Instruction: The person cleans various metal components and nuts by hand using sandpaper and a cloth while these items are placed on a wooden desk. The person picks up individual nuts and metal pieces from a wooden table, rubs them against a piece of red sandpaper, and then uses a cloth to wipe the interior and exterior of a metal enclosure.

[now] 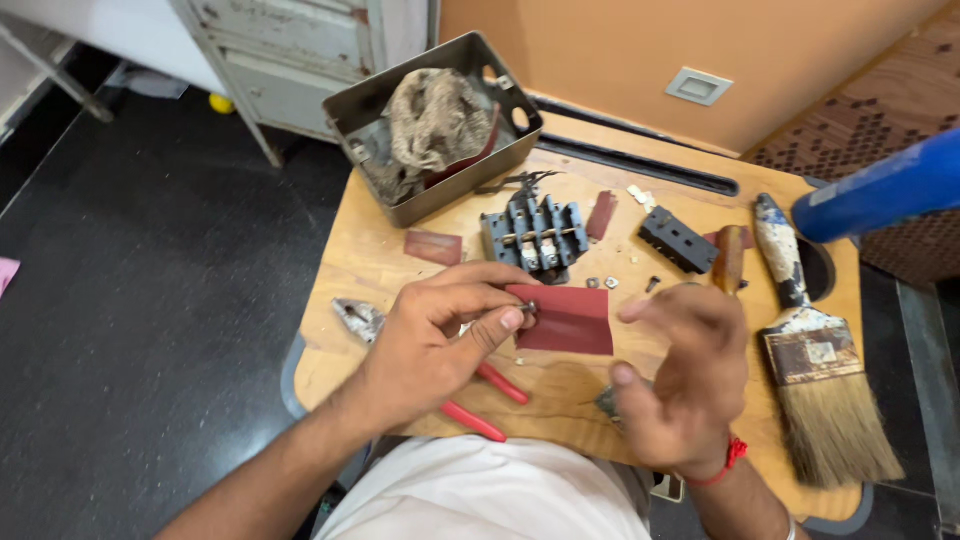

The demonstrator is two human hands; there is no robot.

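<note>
Red-handled pliers (470, 400) lie nearest us on the wooden table (340, 350), their metal nose poking out to the left and their handles running under our left wrist. Our left hand (440, 340) is pinched shut: thumb and forefinger close its grip on a small dark metal part (528, 308), a screw or terminal bit too tiny for us to name more exactly. It is held right at the left edge of a rectangular sheet of dark red sandpaper (568, 320), which lies flat near the middle of the table, matte and slightly curled along one side.

Our right hand (680, 380), wearing a red thread at the wrist, hovers open and blurred just right of the sandpaper, fingers spread, its grip holding nothing that we can make out; a small dark object (606, 402) shows beside the thumb, but we cannot tell what it is.

To the right rests a broad paintbrush (815, 350) with pale bristles and a paint-crusted handle. Beyond the sandpaper sit loose small nuts and a screw (610, 283), then a grey terminal block (535, 238) with brass-coloured strips, a black connector block (677, 240), and scraps of red sandpaper (433, 247). Farthest back, a grey metal box (400, 90) holding a dirty rag (432, 125) stands at the table's far left corner, and a blue tube (880, 190) juts in at the right.
</note>
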